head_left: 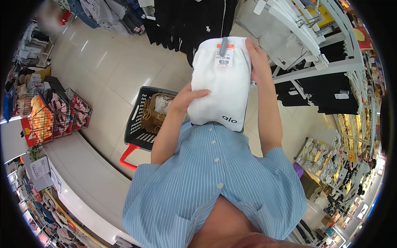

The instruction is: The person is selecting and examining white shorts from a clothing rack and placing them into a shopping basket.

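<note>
A folded white garment (219,91) is held up in front of my chest, with a dark "alo" print near its lower corner. A white and orange price tag (224,56) and a grey security tag (223,46) hang at its top edge. My left hand (188,98) grips the left side, thumb lying across the front and fingers hidden behind. At the upper right edge, my right hand (259,62) is closed on the cloth, its fingers partly out of sight. Below my left forearm is a black shopping basket (131,124) with a red handle, holding a brown paper bag (149,120).
Black garments (188,25) hang just ahead. On the right stands a white metal rack (343,66) with hangers and clothes. A pale counter (78,165) curves along the left, with wire bins (51,109) of colourful goods beyond. Tiled floor (111,70) lies between.
</note>
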`<action>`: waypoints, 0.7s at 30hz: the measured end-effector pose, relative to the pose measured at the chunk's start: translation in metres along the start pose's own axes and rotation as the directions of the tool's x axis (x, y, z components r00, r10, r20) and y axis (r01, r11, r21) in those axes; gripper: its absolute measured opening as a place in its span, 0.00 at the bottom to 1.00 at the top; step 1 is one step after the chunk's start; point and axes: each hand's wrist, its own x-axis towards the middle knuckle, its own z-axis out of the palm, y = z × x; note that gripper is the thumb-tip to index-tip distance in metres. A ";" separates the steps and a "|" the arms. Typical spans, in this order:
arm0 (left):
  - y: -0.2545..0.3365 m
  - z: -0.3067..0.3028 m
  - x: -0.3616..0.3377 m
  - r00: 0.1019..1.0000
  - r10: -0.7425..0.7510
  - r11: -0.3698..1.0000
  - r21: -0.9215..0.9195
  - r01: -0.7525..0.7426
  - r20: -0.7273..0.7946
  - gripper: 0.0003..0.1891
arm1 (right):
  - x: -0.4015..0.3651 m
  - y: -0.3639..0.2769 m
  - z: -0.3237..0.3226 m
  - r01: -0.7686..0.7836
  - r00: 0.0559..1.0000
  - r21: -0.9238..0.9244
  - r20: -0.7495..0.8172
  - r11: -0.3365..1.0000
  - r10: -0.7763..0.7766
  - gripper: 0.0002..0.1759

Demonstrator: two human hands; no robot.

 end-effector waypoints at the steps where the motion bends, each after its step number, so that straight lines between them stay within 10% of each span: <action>1: 0.000 -0.001 0.000 0.999 0.038 0.997 -0.070 -0.038 -0.005 0.29 | 0.003 0.011 -0.005 -0.076 0.994 0.069 0.083 0.995 0.070 0.29; 6: -0.001 -0.027 0.003 0.987 0.130 0.933 -0.325 -0.153 -0.092 0.26 | -0.015 0.064 -0.022 -0.465 0.845 0.232 0.404 0.854 0.351 0.33; 12: 0.005 -0.056 0.020 0.933 -0.260 0.913 -0.378 0.154 -0.249 0.21 | -0.019 0.101 -0.039 -0.252 0.944 -0.012 0.218 0.968 0.248 0.22; 21: 0.017 -0.036 0.046 0.875 0.062 0.957 0.277 0.084 -0.480 0.19 | -0.002 0.101 -0.064 -0.312 0.944 -0.013 0.106 0.950 0.311 0.18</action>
